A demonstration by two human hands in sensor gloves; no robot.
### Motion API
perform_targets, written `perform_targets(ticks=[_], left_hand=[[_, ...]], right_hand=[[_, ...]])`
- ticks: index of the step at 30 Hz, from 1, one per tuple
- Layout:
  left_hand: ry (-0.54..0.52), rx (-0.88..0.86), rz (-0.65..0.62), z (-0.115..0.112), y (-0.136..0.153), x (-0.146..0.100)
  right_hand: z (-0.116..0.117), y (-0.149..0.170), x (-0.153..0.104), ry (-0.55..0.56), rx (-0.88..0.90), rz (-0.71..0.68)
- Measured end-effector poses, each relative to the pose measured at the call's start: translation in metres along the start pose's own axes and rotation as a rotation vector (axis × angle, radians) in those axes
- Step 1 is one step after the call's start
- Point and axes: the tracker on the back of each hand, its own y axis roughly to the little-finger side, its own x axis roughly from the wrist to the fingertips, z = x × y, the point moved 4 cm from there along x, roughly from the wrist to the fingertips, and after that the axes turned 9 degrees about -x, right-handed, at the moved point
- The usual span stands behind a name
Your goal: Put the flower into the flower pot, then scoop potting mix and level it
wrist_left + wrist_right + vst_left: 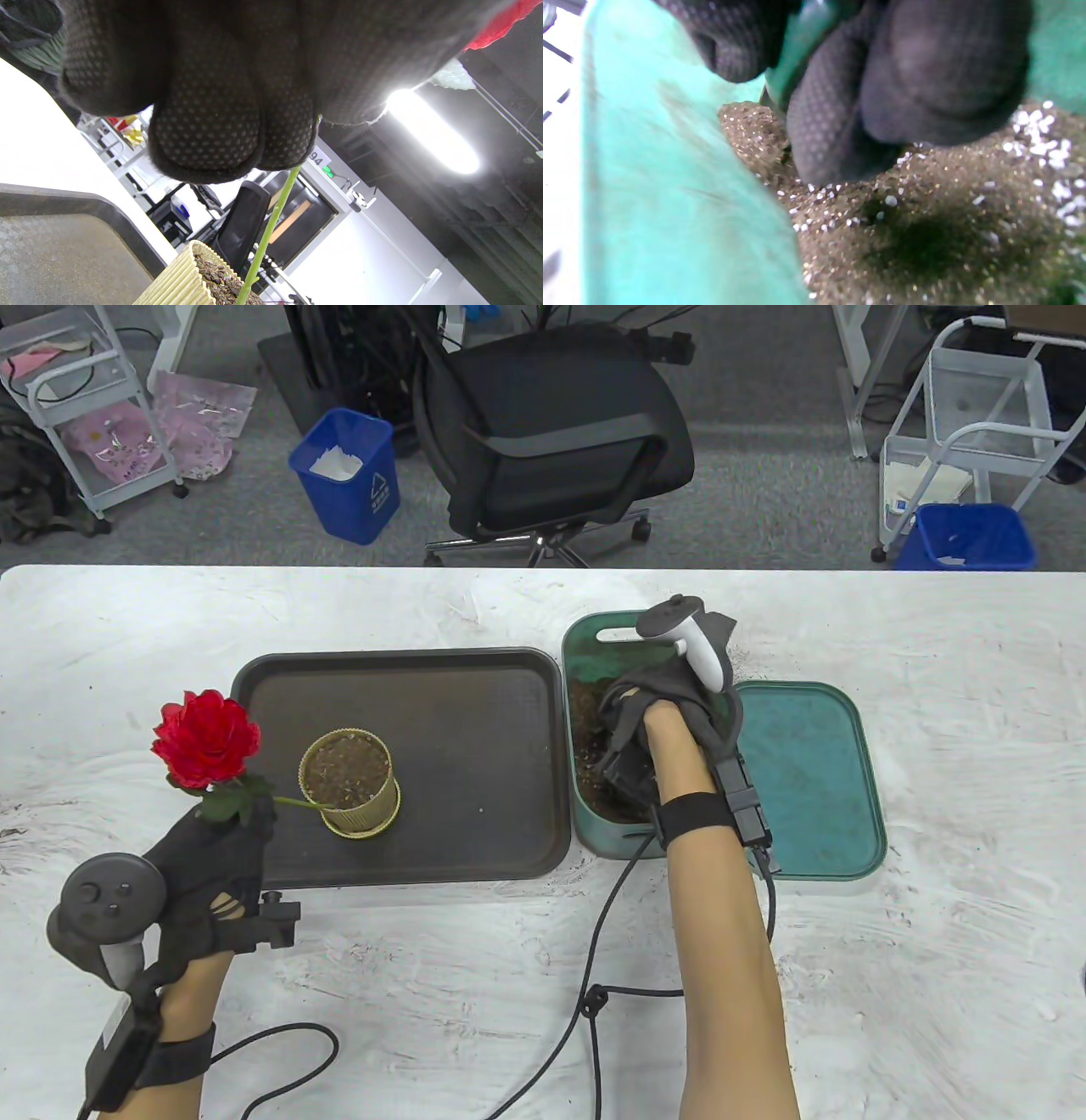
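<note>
The flower (206, 739) is held by the left hand (216, 848) at the left edge of the dark tray (475, 763), the gloved fingers (203, 140) being curled round the upper stem just beneath the leaves. The red bloom is turned up and away from the person, off the tray's left rim and over the white worktop (959, 916). The stem's (267, 237) long axis is laid at a slant: from the hand it is carried rightward and downward to the flower pot (349, 783), where its lower end is seen in the left wrist view to meet the soil inside the rim. The ribbed, pale yellow pot is stood upright on the left half of the tray and is largely filled with dark mix.

The right hand (657, 725) is lowered into the green bin (594, 645), which is set just beside the tray's right edge. In the right wrist view its fingers (831, 127) are curled round a teal handle, taken to be a scoop (797, 55), though the blade is hidden; the fingertips are touching the potting mix (925, 237), which is brown and flecked with white grains. A green lid (814, 780) is laid flat on the worktop against the bin's right side.
</note>
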Motion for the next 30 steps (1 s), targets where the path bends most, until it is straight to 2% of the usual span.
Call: perform_targets(ticks=[9,14,18,23,27,30], left_hand=[[0.001,-0.007,0.005,0.0,0.0,0.0],[0.0,-0.019,0.018,0.001,0.003,0.001],[0.005,-0.02,0.009,0.0,0.0,0.0],[0.005,-0.017,0.006,0.0,0.0,0.0],[0.002,-0.019,0.015,0.001,0.002,0.001],[0.004,-0.022,0.015,0.0,0.001,0.001]], right_hand=[[-0.001,0.037,-0.03,-0.051,0.312,-0.057],[-0.004,0.056,-0.051,-0.029,0.466,-0.094],[-0.01,0.063,-0.068,0.009,0.51,-0.119],[-0.017,0.057,-0.095,0.068,0.509,-0.164],[-0.013,0.039,-0.108,0.045,0.48,-0.226],[0.001,0.014,-0.116,0.002,0.452,-0.3]])
